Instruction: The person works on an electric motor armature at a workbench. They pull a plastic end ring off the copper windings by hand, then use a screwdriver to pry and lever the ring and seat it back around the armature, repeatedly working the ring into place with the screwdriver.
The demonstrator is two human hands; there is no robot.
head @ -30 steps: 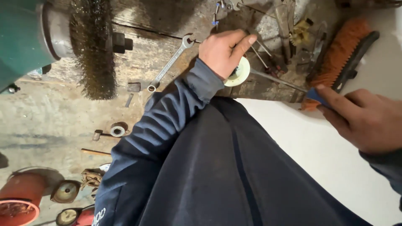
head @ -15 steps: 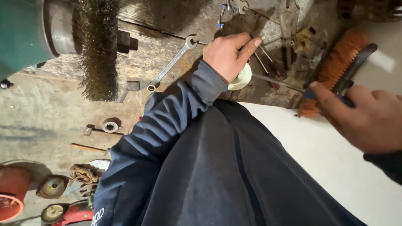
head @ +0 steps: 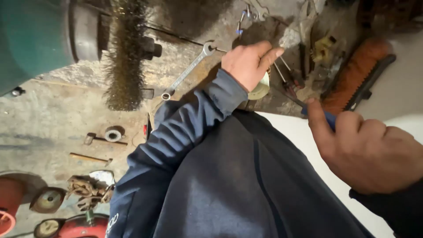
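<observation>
Steel wrench (head: 187, 70) beside left hand (head: 246, 64) | wire wheel (head: 125, 57) | orange brush (head: 354, 75)

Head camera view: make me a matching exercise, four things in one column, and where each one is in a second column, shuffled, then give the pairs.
Things:
1. spanner
2. wire wheel brush
3. blue-handled tool
4. pale round disc

Places:
A. mounted on the green machine at upper left
B. under the left hand
C. held in the right hand
D. lying flat on the bench between the machine and the left hand

Pairs: 1-D, 2-A, 3-C, 4-B
</observation>
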